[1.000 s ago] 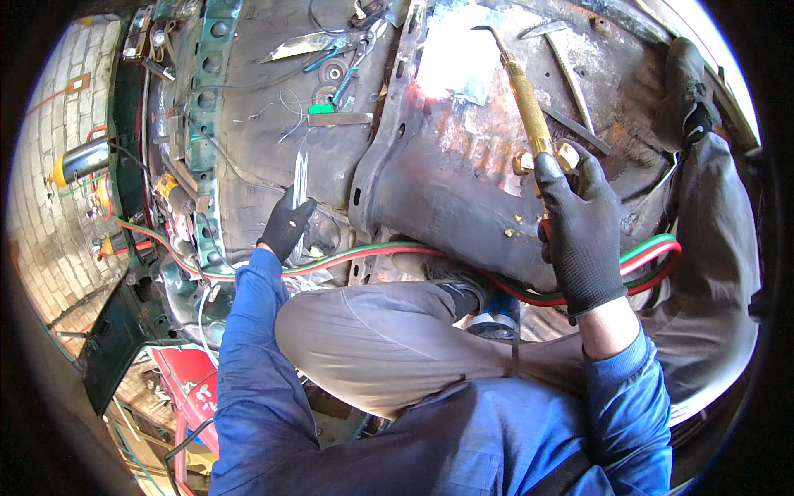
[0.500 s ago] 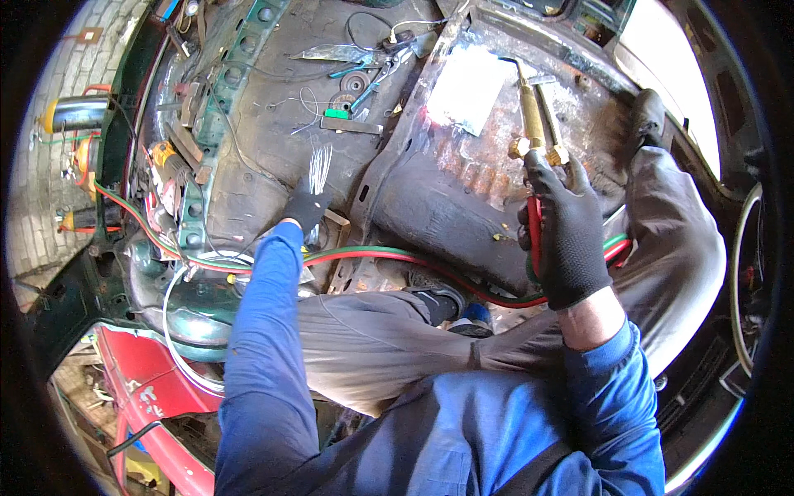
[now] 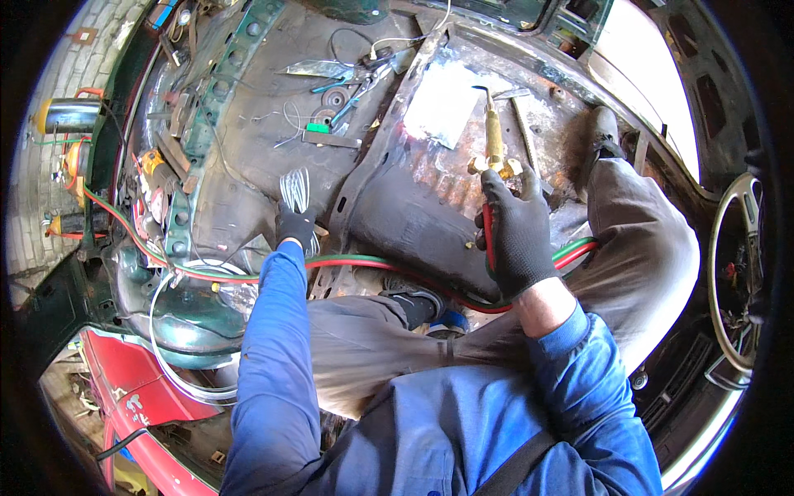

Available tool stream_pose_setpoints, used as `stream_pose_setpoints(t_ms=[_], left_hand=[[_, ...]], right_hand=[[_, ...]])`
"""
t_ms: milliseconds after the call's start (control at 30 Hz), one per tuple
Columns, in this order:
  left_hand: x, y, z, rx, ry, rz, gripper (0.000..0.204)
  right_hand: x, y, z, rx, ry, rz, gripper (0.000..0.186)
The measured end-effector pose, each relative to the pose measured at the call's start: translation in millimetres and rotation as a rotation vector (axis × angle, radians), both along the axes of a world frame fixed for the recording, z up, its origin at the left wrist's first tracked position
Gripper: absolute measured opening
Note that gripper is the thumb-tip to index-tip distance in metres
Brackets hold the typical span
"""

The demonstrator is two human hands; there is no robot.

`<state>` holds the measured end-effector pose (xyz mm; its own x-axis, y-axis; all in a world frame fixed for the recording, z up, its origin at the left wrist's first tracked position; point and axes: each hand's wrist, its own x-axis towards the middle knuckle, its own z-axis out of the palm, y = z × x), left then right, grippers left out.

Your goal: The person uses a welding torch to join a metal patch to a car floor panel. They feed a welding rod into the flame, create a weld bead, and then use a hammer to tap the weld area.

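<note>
1. On our right side, the right hand [image 3: 518,227] is black-gloved and wrapped around the lower end of a brass torch [image 3: 494,136], just below its two knobs. The torch points away from us, bent tip near the right edge of a bright white patch [image 3: 438,103] on the rusty floor panel [image 3: 463,169]. Can't tell if the tip touches anything.

2. Over on our left, the left hand [image 3: 295,225], gloved too, is clenched on a bundle of silvery wire [image 3: 295,190]. Looped ends poke out above the fist, and a bit more shows below it. Most of the fingers are hidden from us.

3. We've got a red-and-green twin hose [image 3: 364,261] running crosswise, passing under our left forearm and on over toward the right hand.

4. Beyond the left hand we can see blue-handled pliers [image 3: 347,103], a round disc [image 3: 334,97], a small green block [image 3: 317,128] and a flat metal bar [image 3: 331,140], all bunched together on the dark floor.

5. Just right of the torch lies a hammer-like tool [image 3: 525,128], handle toward us.

6. Far right we've got a steering wheel [image 3: 728,273]; lower left, a pale wire coil [image 3: 174,372] near a red panel [image 3: 132,372].
</note>
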<state>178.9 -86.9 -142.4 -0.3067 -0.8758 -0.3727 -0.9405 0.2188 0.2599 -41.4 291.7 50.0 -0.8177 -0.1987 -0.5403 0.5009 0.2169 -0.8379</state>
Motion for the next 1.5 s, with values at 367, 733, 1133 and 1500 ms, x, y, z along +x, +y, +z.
stream_pose_setpoints(t_ms=[367, 733, 1133, 1500], left_hand=[[-4, -13, -65, -0.051, -0.118, 0.093, 0.105], [-78, 62, -29, -0.452, -0.198, -0.393, 0.085], [-124, 50, -12, -0.289, -0.248, -1.188, 0.084], [-124, 35, -27, -0.153, -0.140, -1.278, 0.085]], right_hand=[[-53, 81, 27, 0.154, 0.159, 0.214, 0.074], [-181, 92, -10, 0.377, 0.772, 0.566, 0.061], [-242, 68, -88, 0.198, 0.274, 0.608, 0.065], [-228, 58, -153, 0.063, 0.128, 0.719, 0.060]])
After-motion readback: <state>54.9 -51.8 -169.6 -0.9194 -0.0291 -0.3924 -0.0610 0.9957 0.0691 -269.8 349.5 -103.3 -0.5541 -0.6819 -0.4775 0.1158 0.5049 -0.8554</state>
